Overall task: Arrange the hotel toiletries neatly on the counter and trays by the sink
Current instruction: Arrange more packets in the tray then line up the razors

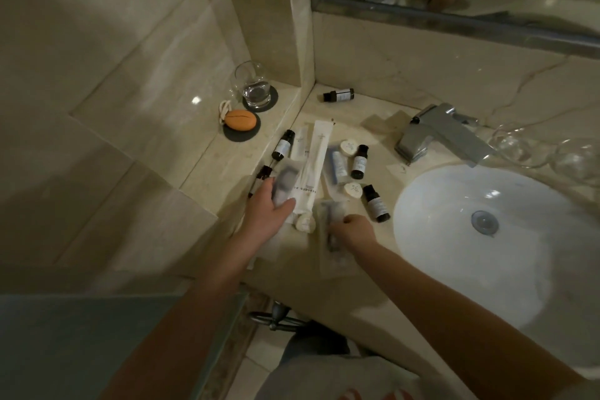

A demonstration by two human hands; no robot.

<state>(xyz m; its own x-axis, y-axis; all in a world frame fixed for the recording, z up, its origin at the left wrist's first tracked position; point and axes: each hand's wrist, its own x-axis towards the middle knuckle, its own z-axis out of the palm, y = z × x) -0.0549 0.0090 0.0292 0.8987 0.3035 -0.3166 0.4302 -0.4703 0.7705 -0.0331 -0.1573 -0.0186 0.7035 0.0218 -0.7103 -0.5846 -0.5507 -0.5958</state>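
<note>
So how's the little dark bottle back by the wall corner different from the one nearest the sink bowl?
The bottle by the wall corner lies alone, apart from the pile, running left to right with its cap pointing left. The bottle nearest the sink sits at the edge of the cluster of toiletries, angled toward the basin, cap pointing away from the person. Both are small, dark, lying down, with pale labels and black caps.

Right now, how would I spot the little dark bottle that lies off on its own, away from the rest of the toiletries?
Start at the mirror and drop to the back corner of the counter, left of the faucet. There the small dark bottle lies on its side with a pale label. Unlike the other dark bottles, clustered nearer the hands, it lies alone against the back wall.
</note>
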